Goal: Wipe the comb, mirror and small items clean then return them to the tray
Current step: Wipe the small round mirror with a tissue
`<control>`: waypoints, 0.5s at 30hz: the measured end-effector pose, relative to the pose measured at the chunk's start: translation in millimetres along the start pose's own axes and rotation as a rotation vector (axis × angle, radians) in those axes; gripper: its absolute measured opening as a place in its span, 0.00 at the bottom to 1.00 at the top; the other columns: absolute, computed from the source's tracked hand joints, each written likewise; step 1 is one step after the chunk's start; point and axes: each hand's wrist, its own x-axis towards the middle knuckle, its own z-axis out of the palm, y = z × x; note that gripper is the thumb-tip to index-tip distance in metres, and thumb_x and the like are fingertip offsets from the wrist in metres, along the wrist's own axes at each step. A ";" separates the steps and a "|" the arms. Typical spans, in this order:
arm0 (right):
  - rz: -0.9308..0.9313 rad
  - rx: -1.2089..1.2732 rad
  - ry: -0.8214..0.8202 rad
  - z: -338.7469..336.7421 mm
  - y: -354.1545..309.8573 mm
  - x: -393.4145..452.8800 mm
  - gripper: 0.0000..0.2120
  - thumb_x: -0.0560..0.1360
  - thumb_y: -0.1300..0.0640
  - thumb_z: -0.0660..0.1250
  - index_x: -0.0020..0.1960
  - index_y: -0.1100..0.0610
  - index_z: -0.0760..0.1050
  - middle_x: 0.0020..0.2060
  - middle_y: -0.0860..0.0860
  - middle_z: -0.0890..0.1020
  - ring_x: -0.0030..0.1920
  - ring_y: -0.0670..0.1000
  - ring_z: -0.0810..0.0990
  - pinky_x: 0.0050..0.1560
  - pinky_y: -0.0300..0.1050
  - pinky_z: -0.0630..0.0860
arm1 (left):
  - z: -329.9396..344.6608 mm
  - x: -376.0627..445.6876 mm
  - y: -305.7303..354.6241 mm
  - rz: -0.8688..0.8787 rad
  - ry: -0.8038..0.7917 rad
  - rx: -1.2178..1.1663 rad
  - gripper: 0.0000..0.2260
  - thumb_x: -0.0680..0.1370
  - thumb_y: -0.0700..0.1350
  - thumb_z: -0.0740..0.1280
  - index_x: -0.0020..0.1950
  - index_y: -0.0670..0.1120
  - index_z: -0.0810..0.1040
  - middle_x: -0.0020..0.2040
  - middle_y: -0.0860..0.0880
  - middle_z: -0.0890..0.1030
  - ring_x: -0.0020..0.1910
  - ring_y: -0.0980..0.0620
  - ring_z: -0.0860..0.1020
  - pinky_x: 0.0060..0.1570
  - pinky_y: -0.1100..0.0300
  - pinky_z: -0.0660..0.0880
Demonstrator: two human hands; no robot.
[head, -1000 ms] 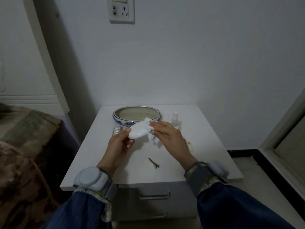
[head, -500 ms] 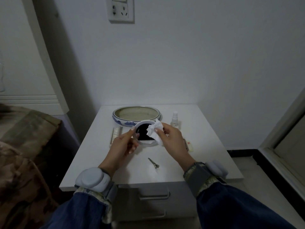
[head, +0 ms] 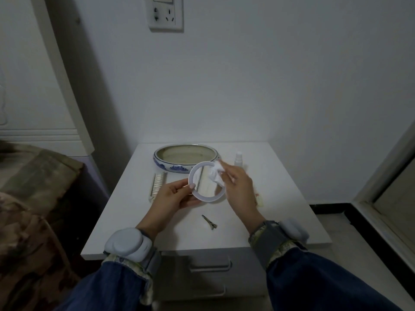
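you wipe the mirror [head: 206,184] above the bench [head: 280,198].
your left hand [head: 173,198] pinches its nine o'clock rim; your right hand [head: 238,189] clamps a tissue [head: 215,176] against the glass.

Dim white walls [head: 292,75], wall socket [head: 165,13], white bedside cabinet [head: 280,212].

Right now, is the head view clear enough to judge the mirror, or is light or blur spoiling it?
Head view: dim overall; the mirror glass reflects pale with no hard glare; the right hand and tissue are motion-blurred; wall edges bow from the wide lens.
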 end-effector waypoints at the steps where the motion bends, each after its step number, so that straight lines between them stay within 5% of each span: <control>1: -0.107 -0.062 -0.024 0.9 0.8 -0.7 0.16 0.76 0.68 0.60 0.61 0.58 0.76 0.54 0.53 0.80 0.56 0.46 0.73 0.57 0.28 0.66 | 0.1 0.2 -0.3 0.003 -0.002 0.002 0.11 0.79 0.37 0.61 0.57 0.45 0.78 0.46 0.46 0.85 0.45 0.48 0.83 0.42 0.62 0.80; 5: -0.357 -0.262 -0.186 5.8 6.0 -4.2 0.19 0.77 0.63 0.53 0.66 0.59 0.72 0.66 0.49 0.72 0.67 0.47 0.63 0.67 0.31 0.54 | -2.7 1.8 -2.3 0.025 0.020 -0.007 0.10 0.79 0.38 0.61 0.58 0.45 0.78 0.47 0.44 0.85 0.46 0.47 0.83 0.42 0.62 0.80; 9: -0.457 -0.349 -0.333 7.4 8.3 -8.3 0.20 0.77 0.58 0.53 0.68 0.58 0.70 0.67 0.53 0.72 0.69 0.51 0.66 0.68 0.41 0.57 | -6.8 3.6 -5.1 0.038 0.072 -0.023 0.11 0.79 0.39 0.60 0.59 0.40 0.78 0.45 0.42 0.85 0.44 0.46 0.84 0.40 0.62 0.80; 15: -0.523 -0.300 -0.132 8.8 10.2 -5.7 0.09 0.71 0.65 0.66 0.50 0.61 0.82 0.44 0.57 0.81 0.49 0.49 0.70 0.50 0.36 0.69 | -5.8 4.5 -6.6 0.026 0.061 -0.023 0.11 0.79 0.39 0.60 0.59 0.39 0.77 0.47 0.41 0.84 0.44 0.46 0.84 0.40 0.62 0.80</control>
